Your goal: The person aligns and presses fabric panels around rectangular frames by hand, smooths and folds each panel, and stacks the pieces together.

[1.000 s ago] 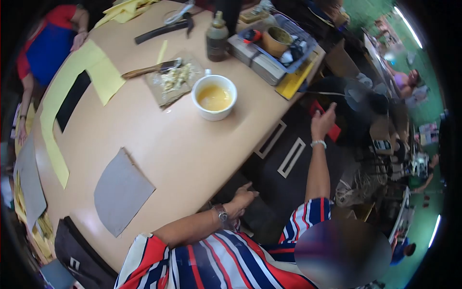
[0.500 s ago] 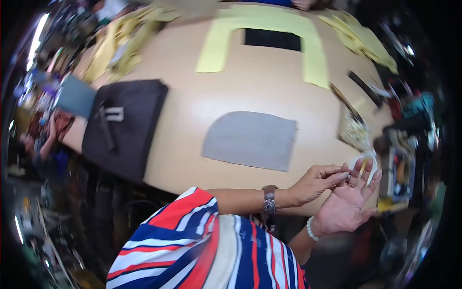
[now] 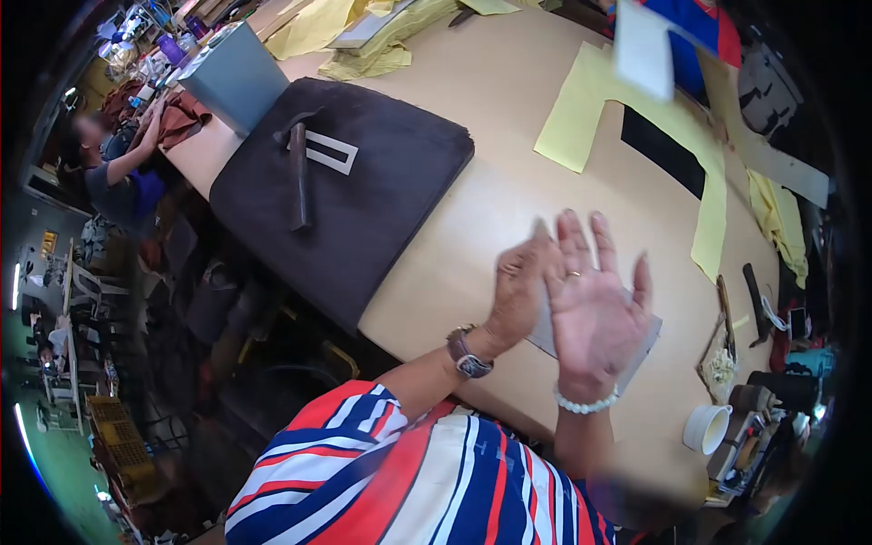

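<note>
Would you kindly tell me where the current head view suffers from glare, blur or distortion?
In the head view, wide-angle distortion curves the scene toward dark corners; a pale sheen washes the tabletop beyond the left hand; the white panel at upper right looks motion-blurred.

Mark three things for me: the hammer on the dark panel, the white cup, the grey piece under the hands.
Hammer [image 3: 299,186]: head view, on its handle.
White cup [image 3: 697,426]: head view, outer wall.
Grey piece [image 3: 543,332]: head view, surface between the hands.

Both hands [image 3: 561,300] together, right palm open — above a grey piece [image 3: 643,338] — watch [image 3: 469,354] on left wrist.
</note>
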The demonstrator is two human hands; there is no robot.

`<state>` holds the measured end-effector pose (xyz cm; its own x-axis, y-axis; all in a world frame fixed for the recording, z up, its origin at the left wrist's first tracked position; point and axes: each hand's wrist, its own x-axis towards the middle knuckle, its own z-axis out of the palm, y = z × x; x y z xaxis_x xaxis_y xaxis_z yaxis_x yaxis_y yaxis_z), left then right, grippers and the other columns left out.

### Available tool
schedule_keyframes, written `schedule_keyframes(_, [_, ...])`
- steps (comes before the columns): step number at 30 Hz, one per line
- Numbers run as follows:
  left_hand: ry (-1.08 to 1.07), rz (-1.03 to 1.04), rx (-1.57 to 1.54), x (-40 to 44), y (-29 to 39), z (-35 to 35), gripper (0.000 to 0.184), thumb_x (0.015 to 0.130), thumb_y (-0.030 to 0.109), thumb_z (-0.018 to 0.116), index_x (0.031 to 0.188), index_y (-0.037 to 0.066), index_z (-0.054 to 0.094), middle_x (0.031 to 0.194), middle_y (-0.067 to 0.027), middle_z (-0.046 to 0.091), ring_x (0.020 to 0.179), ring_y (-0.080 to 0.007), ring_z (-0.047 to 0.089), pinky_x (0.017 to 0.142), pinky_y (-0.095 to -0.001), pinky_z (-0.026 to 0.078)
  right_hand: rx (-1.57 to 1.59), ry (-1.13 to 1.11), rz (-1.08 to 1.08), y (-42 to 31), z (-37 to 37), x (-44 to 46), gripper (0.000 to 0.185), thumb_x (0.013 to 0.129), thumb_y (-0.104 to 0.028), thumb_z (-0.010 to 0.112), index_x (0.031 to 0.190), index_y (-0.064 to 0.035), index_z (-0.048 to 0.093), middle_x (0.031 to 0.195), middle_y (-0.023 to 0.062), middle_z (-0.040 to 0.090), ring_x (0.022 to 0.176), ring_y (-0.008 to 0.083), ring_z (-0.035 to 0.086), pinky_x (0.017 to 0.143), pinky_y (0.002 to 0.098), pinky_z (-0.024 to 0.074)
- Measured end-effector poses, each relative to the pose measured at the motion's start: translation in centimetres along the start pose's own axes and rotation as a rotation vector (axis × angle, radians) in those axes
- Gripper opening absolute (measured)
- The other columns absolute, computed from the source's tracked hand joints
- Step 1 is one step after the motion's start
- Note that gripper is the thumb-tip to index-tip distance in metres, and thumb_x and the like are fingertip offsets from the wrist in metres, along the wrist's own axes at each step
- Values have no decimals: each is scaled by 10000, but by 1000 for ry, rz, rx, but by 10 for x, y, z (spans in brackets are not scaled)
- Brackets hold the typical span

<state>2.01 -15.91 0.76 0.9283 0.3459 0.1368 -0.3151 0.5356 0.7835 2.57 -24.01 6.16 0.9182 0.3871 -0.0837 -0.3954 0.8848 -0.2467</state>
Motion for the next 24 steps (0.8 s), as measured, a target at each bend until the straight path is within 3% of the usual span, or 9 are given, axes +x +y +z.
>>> schedule_keyframes(3, [161, -14, 84, 20, 20, -23, 558, 971, 379, 357, 519, 77, 481, 491, 27, 452, 492, -20, 395, 498, -176, 323, -31, 0, 111, 28, 5, 22, 519, 898, -403, 432, 1259, -47, 324, 1239, 160, 358, 1230, 292, 333, 1021, 465, 321])
schedule_keyframes(5, [243, -8, 228, 32, 30, -44, 621, 959, 433, 352, 473, 68, 478, 468, 11, 472, 483, -21, 413, 472, -176, 324, -147, -61, 175, 34, 4, 35, 499, 898, -390, 442, 1248, -48, 342, 1234, 149, 365, 1223, 291, 343, 1020, 477, 321])
schedule_keyframes(7, [296, 31, 379, 39, 56, -63, 568, 960, 397, 380, 586, 31, 600, 521, -7, 523, 508, -33, 453, 484, -179, 357, -272, -63, 197, 36, -1, 48, 467, 902, -345, 462, 1249, -49, 367, 1240, 127, 377, 1213, 286, 357, 1005, 481, 327])
schedule_keyframes(9, [368, 105, 507, 46, 76, -82, 444, 957, 335, 424, 817, -3, 674, 623, -18, 577, 541, -46, 479, 518, -189, 399, -482, -9, 97, 38, -5, 58, 452, 907, -314, 464, 1263, -52, 370, 1249, 118, 381, 1208, 284, 365, 994, 462, 331])
schedule_keyframes(10, [352, 165, 675, 44, 84, -94, 286, 926, 225, 502, 990, -12, 650, 750, -58, 627, 576, -88, 532, 544, -209, 428, -587, 17, 46, 39, -8, 63, 445, 910, -298, 465, 1270, -53, 372, 1254, 114, 384, 1206, 283, 370, 989, 452, 333])
schedule_keyframes(12, [347, 369, 997, 46, 85, -117, 274, 864, 196, 594, 1021, -25, 633, 801, -79, 645, 684, -134, 588, 639, -249, 464, -621, 27, 2, 39, -16, 72, 440, 908, -242, 480, 1293, -64, 364, 1266, 99, 390, 1188, 270, 394, 979, 402, 336])
schedule_keyframes(15, [188, 360, 1473, 36, 84, -127, 263, 781, 142, 660, 991, -14, 642, 883, -99, 640, 791, -227, 600, 717, -306, 475, -657, 34, -22, 45, -22, 81, 429, 904, -213, 491, 1290, -72, 370, 1254, 90, 408, 1168, 249, 419, 976, 375, 343])
schedule_keyframes(18, [114, 382, 1653, 31, 73, -133, 246, 744, 143, 679, 949, 8, 661, 917, -113, 623, 853, -279, 581, 745, -340, 470, -675, 53, -1, 53, -24, 81, 424, 903, -194, 495, 1291, -76, 373, 1239, 86, 429, 1148, 223, 441, 968, 357, 351])
schedule_keyframes(24, [75, 397, 1706, 33, 74, -133, 207, 757, 148, 655, 910, 9, 667, 902, -95, 618, 839, -265, 582, 713, -356, 474, -733, 58, 32, 62, -28, 76, 410, 903, -185, 496, 1284, -81, 384, 1209, 79, 461, 1108, 190, 467, 949, 342, 367])
